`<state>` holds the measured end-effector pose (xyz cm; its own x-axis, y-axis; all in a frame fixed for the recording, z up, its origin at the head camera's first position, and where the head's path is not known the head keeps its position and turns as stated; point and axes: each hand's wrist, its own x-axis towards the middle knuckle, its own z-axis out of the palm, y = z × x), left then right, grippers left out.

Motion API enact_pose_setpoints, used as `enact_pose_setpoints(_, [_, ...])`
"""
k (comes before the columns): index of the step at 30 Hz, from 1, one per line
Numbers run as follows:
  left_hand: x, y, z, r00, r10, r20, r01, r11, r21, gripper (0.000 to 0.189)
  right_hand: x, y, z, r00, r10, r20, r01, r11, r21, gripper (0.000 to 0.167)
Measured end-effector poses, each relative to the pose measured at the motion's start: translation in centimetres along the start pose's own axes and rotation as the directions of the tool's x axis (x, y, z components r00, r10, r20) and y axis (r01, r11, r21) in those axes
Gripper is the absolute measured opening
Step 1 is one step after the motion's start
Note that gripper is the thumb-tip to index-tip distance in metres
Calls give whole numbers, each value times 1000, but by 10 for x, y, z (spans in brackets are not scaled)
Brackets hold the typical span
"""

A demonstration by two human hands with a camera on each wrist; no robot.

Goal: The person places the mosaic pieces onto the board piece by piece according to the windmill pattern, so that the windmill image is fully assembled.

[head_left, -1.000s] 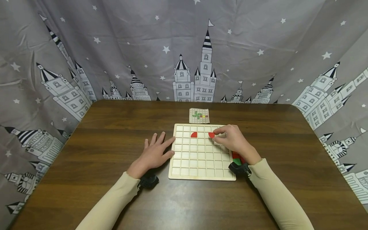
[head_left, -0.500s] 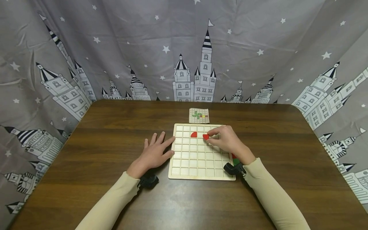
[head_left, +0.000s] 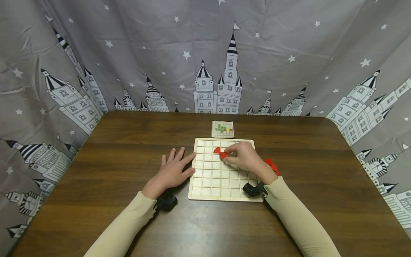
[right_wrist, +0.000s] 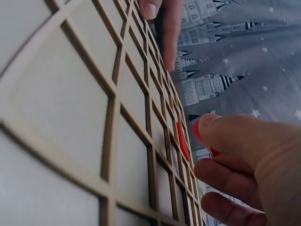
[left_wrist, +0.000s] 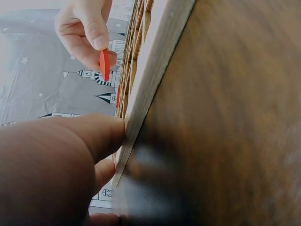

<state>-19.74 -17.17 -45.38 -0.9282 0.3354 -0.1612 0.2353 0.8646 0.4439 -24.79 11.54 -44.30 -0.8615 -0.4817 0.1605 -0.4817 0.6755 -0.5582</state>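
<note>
Placement, apparently: pinching red piece (head_left: 222, 156) in right hand (head_left: 245, 157) over gridded board (head_left: 211, 183), with left hand (head_left: 173, 171) outspread; presumably align, lower next.

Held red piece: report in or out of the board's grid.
Out: left wrist view shows the right hand holding the red piece off the board.

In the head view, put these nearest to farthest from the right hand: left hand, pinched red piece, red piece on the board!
1. Pinched red piece: in the right hand.
2. Red piece on the board: just left.
3. Left hand: board's left edge.
</note>
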Motion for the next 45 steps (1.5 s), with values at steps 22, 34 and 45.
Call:
enact_pose_setpoints(22, [1, -1, 1, 1000, 0, -4, 0, 1000, 6, 63, 6, -10, 17, 997, -55, -57, 50, 995, -89, 18])
enact_pose_setpoints(34, [1, -2, 2, 1000, 2, -7, -2, 1000, 5, 62, 7, -10, 19, 1000, -19, -20, 17, 994, -112, 17])
enact_pose_setpoints(45, [0, -1, 1, 1000, 7, -13, -7, 1000, 5, 62, 9, -8, 21, 1000, -25, -18, 22, 991, -131, 12])
